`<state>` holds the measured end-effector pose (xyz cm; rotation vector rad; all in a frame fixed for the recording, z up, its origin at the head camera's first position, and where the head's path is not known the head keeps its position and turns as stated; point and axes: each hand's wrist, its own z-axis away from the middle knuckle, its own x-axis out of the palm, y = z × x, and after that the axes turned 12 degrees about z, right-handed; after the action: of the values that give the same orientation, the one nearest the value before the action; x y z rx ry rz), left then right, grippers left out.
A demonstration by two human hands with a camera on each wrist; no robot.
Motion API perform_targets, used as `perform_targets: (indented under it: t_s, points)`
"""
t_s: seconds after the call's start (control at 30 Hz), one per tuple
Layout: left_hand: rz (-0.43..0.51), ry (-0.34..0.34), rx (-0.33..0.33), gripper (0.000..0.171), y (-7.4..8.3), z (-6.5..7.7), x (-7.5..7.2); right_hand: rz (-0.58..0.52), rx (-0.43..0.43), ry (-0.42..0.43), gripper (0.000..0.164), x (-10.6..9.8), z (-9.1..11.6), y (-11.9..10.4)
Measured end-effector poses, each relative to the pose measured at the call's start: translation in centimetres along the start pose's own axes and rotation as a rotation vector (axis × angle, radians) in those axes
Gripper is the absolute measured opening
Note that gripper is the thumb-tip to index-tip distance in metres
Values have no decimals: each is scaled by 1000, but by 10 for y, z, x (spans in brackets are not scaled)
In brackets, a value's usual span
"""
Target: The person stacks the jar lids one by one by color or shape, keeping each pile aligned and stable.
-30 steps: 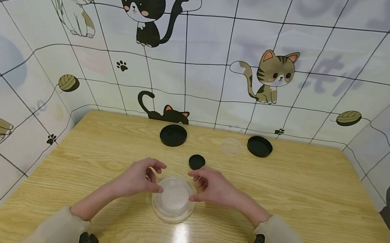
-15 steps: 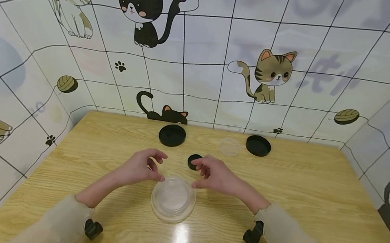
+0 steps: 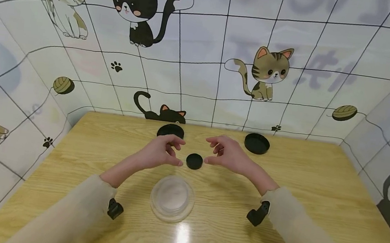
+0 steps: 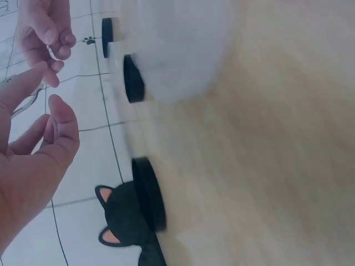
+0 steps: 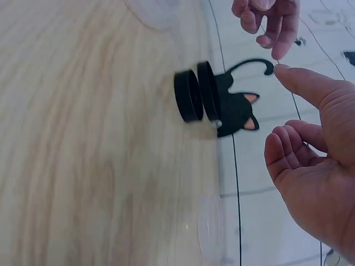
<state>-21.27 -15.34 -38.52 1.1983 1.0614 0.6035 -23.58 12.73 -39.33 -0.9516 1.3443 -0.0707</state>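
In the head view my left hand [image 3: 161, 150] and right hand [image 3: 229, 155] hover over the table, fingers loosely bent and holding nothing. Between their thumbs lies a small round black dish [image 3: 194, 161] with a low rim. Nearer to me sits a stack of clear round dishes [image 3: 172, 198], a smaller one on a wider one. A larger black round dish [image 3: 171, 129] is partly covered by my left hand. In the right wrist view a flat clear disc [image 5: 209, 227] lies at the table's far side; my right hand hides it in the head view.
Another large black dish [image 3: 257, 144] stands at the back right of the wooden table [image 3: 281, 198]. A wall covering [image 3: 201, 73] with cartoon cats and grid lines rises behind the far edge and at both sides.
Both hands have moved forward, from beside the clear dish stack to either side of the small black dish. The dishes stay in place, and the head view has shifted slightly.
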Motion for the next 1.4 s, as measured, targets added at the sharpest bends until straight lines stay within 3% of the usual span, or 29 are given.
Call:
perform_targets:
  t_s: [0.13,0.33,0.53,0.8,0.97,1.17,1.4]
  points:
    - [39,-3,39,56,8,-23,5,-8,75,60,64,-17,3,19]
    - [130,20,-4,55,18,-58,11,-9,180,127,64,-34,9,52]
    - [155,-15,-65,57,17,-86,23,-22,240,133,65,-29,15,75]
    - [111,-52,-173,69,1,-120,41,-21,304,91,75,-16,13,89]
    - [178,-54,-215,70,-11,-133,48,-9,342,62,79,-10,8,91]
    - [162,-47,-240,68,-19,-142,53,6,367,53,77,-7,5,91]
    - [115,-152,-253,72,-20,-149,57,32,347,62,71,-4,0,92]
